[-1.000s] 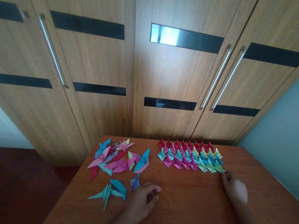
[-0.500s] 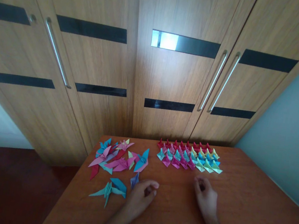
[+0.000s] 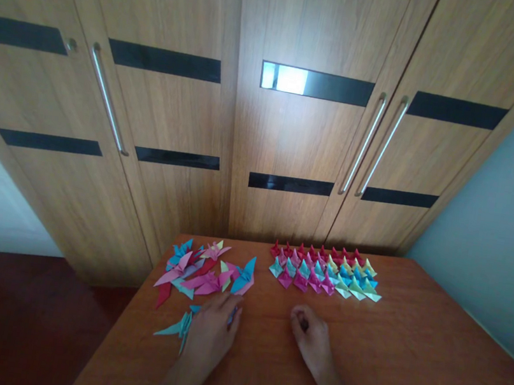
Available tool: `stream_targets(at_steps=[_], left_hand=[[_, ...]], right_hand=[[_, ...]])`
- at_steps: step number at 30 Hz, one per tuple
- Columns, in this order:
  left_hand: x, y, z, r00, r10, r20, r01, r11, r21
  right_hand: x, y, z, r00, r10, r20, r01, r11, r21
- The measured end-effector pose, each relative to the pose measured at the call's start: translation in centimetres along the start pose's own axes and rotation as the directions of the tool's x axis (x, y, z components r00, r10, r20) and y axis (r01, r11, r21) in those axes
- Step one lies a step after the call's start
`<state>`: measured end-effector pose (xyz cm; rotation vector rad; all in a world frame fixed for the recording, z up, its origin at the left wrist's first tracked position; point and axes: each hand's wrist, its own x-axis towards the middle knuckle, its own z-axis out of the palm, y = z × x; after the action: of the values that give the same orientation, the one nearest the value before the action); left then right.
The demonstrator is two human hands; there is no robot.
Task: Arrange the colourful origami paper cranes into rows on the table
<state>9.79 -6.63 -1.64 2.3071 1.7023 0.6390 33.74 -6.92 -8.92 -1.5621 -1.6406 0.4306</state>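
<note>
My left hand reaches over the left part of the table, thumb and fingers closing around a small purple paper crane that is mostly hidden. Partly under that hand lie a turquoise paper crane and a blue one. My right hand is held over the middle of the table, its fingers curled and nothing visible in them. Beyond my left hand is a loose heap of folded paper cranes in pink, red, blue and yellow. Folded cranes stand in neat rows at the back, beyond my right hand.
The brown wooden table reaches back to a wooden wardrobe with metal handles and dark strips. A pale wall runs along the right side. Dark red floor shows on the left.
My left hand has moved left onto the purple crane, covering much of the blue one. My right hand, still curled, has shifted left. The view has tilted slightly.
</note>
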Motion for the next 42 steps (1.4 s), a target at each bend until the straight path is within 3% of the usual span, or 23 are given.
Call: stream_targets(at_steps=[5, 19, 26, 32, 37, 42], left_hand=[[0.1, -1.1, -1.7, 0.995, -0.064, 0.074, 0.046, 0.973, 0.225], [-0.1, -1.1, -1.2, 0.977, -0.092, 0.190, 0.039, 0.964, 0.264], [0.2, -0.8, -0.9, 0.995, 0.029, 0.097, -0.022, 0.997, -0.068], [0.7, 1.2, 0.4, 0.985, 0.146, 0.093, -0.103, 0.927, -0.361], [0.3, 1.5, 2.9, 0.984, 0.155, 0.083, -0.101, 0.883, -0.459], [-0.6, 0.6, 5.0, 0.995, 0.074, 0.071, -0.026, 0.854, -0.520]], right_hand=[[0.2, -0.1, 0.0, 1.000, 0.005, -0.008, -0.005, 1.000, 0.021], [0.2, -0.5, -0.3, 1.000, 0.024, 0.001, -0.024, 0.999, 0.031], [-0.5, -1.1, -0.4, 0.999, 0.004, 0.035, -0.009, 0.988, 0.156], [-2.0, -2.4, -0.3, 0.990, -0.044, 0.131, 0.013, 0.974, 0.228], [-2.8, -2.8, -0.5, 0.985, -0.083, 0.149, 0.052, 0.978, 0.202], [-3.0, -3.1, -0.5, 0.977, -0.083, 0.195, 0.059, 0.991, 0.123]])
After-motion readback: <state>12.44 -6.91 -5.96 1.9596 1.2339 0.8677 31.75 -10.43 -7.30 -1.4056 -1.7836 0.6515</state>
